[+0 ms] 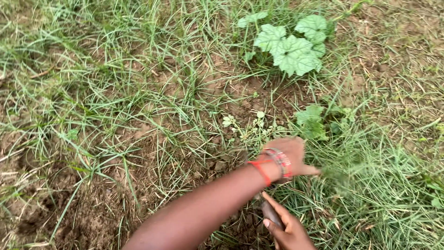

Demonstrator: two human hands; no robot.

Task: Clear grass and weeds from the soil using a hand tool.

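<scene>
On the ground, in a patch of long green grass and brown dirt, two bare hands are at work. The left hand [289, 155] reaches across from the lower middle of the view toward the right. It wears a red string and a beaded band [280, 162] on the wrist. This hand sits right at a thick tuft of grass [351, 176], which looks blurry. The fingers are on the far side and hidden by the back of the hand, so I cannot tell if they are closed on the grass or spread out. The right hand [289, 231] is at the bottom edge, just below the left wrist. Its fingers are wrapped around a dark handle [270, 214], which pokes up toward the left arm. Only a short bit of the handle shows, so I cannot tell what kind of tool it is. Bare brown soil [92, 217] lies to the left of the arm, with thin grass blades over it. Farther up, near the top, a plant with big, pale green leaves [291, 51] grows well apart from both hands. A smaller leafy plant [312, 120] grows just above the left hand, and tiny weeds [245, 122] sit near it.
</scene>
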